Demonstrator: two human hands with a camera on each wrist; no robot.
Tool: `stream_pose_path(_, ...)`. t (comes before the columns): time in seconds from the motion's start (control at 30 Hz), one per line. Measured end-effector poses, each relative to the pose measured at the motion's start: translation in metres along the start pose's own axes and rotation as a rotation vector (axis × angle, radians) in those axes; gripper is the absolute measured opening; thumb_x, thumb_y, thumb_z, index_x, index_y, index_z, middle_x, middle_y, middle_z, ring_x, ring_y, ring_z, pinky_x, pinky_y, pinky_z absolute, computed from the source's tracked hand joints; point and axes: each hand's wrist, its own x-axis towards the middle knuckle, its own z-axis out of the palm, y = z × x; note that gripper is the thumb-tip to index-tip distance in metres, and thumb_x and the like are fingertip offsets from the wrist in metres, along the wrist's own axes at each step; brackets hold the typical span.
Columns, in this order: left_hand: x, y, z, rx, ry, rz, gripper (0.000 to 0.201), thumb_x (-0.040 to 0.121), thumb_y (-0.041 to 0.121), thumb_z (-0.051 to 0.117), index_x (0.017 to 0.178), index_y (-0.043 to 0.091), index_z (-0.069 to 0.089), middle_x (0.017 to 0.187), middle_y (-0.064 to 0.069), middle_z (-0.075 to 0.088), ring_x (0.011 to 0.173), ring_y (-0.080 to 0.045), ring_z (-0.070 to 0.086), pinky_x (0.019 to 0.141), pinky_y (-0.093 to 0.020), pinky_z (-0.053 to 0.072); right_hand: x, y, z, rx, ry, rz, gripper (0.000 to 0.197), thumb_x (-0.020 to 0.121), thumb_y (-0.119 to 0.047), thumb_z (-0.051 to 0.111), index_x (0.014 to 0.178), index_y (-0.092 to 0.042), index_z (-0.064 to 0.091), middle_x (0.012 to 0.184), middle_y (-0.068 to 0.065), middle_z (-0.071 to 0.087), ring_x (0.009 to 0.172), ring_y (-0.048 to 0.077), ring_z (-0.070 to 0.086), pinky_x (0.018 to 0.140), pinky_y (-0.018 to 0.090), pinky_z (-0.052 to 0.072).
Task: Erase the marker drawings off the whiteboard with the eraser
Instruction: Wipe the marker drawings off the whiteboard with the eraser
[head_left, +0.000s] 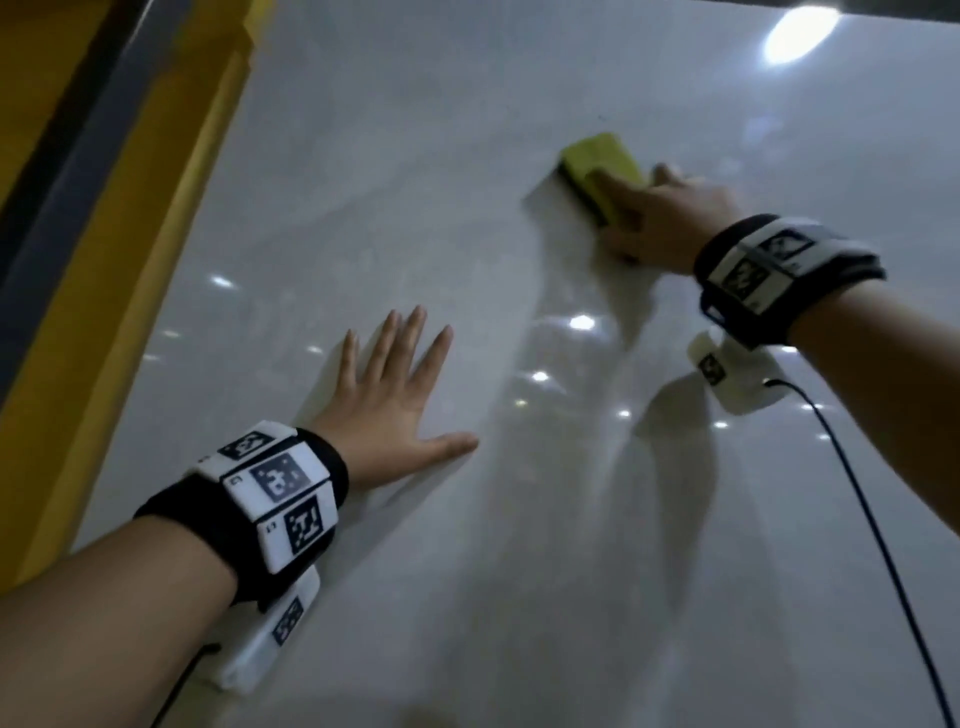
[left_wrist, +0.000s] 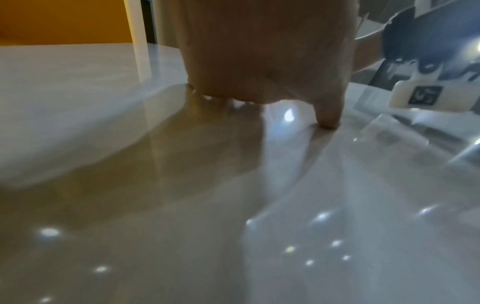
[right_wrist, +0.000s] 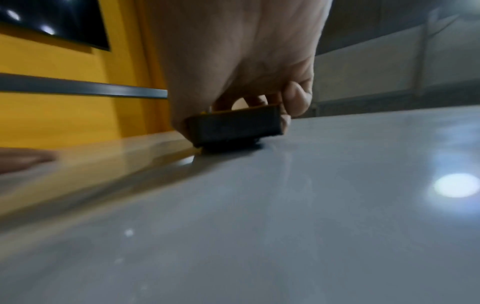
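Observation:
A glossy whiteboard (head_left: 493, 545) fills the head view; a faint dark speck above the eraser is the only mark I can make out. My right hand (head_left: 654, 218) grips a yellow eraser (head_left: 597, 156) with a black felt base and presses it onto the board at the upper right. In the right wrist view the eraser (right_wrist: 233, 127) sits flat on the board (right_wrist: 285, 226) with my fingers (right_wrist: 296, 96) curled over its side. My left hand (head_left: 395, 384) lies flat on the board at lower left, fingers spread. The left wrist view shows that hand (left_wrist: 265, 61) with the thumb tip touching the board (left_wrist: 182, 205).
A yellow frame (head_left: 130, 249) with a dark grey strip (head_left: 57, 171) runs along the board's left edge. A black cable (head_left: 883, 561) hangs from the right wrist camera across the lower right. Ceiling lights glare on the board.

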Motion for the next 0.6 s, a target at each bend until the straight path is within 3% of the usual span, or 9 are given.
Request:
stream_pose_path(0.07,-0.003,-0.006,0.003,0.004,-0.014,0.025,0.103,0.049,0.089,-0.001,0.125,0.035,-0.046,0.133,0.006,-0.055,0.122,-0.013,-0.052,0.106,-0.044,-0.028,0.002,0.014,-0.003,0.032,-0.002,0.148,0.066,0.093,-0.050,0.043,0.149,-0.036,0.013,0.135,0.024,0.037,0.118,0.044,0.045,0.091,0.042,0.039)
stream_pose_path(0.13,-0.002,-0.007,0.004,-0.001,-0.010,0.044,0.108,0.041,0.095,-0.011,0.124,0.035,-0.049,0.129,0.008,-0.059,0.118,-0.010,-0.056,0.100,-0.040,-0.035,-0.004,-0.002,-0.002,0.082,0.017,0.134,0.067,0.093,-0.048,0.045,0.150,-0.033,0.013,0.133,0.025,0.038,0.115,0.045,0.047,0.090,0.043,0.040)
stream_pose_path(0.2,-0.001,-0.006,0.003,0.000,0.003,0.049,0.108,0.039,0.095,-0.017,0.124,0.035,-0.048,0.130,0.007,-0.058,0.117,-0.010,-0.056,0.097,-0.037,-0.036,-0.026,-0.034,0.011,0.084,0.024,-0.018,0.070,0.091,-0.047,0.047,0.150,-0.031,0.014,0.129,0.024,0.040,0.110,0.042,0.049,0.082,0.041,0.041)
stream_pose_path(0.27,-0.002,-0.005,0.002,-0.013,-0.002,0.033,0.106,0.045,0.092,-0.006,0.125,0.035,-0.046,0.132,0.005,-0.055,0.120,-0.011,-0.052,0.103,-0.041,-0.032,-0.061,-0.060,0.030,0.061,0.037,-0.212,0.072,0.088,-0.050,0.052,0.149,-0.032,0.019,0.120,0.020,0.046,0.101,0.038,0.053,0.066,0.037,0.037)
stream_pose_path(0.33,-0.003,-0.003,-0.001,-0.016,-0.018,0.014,0.102,0.050,0.085,-0.001,0.126,0.033,-0.043,0.135,0.004,-0.052,0.124,-0.012,-0.048,0.108,-0.045,-0.026,-0.088,-0.059,0.035,0.075,0.082,-0.270,0.073,0.083,-0.051,0.060,0.146,-0.032,0.029,0.109,0.018,0.052,0.090,0.036,0.056,0.057,0.033,0.033)
stream_pose_path(0.4,-0.005,0.003,-0.004,-0.029,-0.030,-0.020,0.105,0.053,0.084,0.003,0.132,0.030,-0.040,0.141,0.002,-0.048,0.129,-0.015,-0.043,0.109,-0.047,-0.023,-0.093,-0.031,0.032,0.019,0.051,-0.216,0.074,0.085,-0.054,0.055,0.148,-0.037,0.020,0.114,0.016,0.048,0.095,0.036,0.055,0.060,0.034,0.033)
stream_pose_path(0.5,-0.007,0.025,-0.004,-0.047,-0.044,-0.059,0.103,0.075,0.080,0.024,0.141,0.024,-0.033,0.146,-0.002,-0.043,0.135,-0.021,-0.038,0.111,-0.050,-0.020,-0.091,0.015,0.024,0.034,0.005,-0.002,0.072,0.088,-0.057,0.045,0.148,-0.041,0.009,0.122,0.016,0.042,0.101,0.037,0.054,0.067,0.035,0.037)
stream_pose_path(0.6,-0.007,0.062,0.002,-0.038,-0.011,-0.002,0.104,0.070,0.078,0.020,0.140,0.024,-0.034,0.145,-0.004,-0.044,0.132,-0.020,-0.041,0.111,-0.053,-0.019,-0.103,0.003,0.032,0.120,-0.021,0.067,0.074,0.089,-0.057,0.046,0.149,-0.038,0.007,0.125,0.018,0.041,0.101,0.039,0.056,0.072,0.037,0.042)
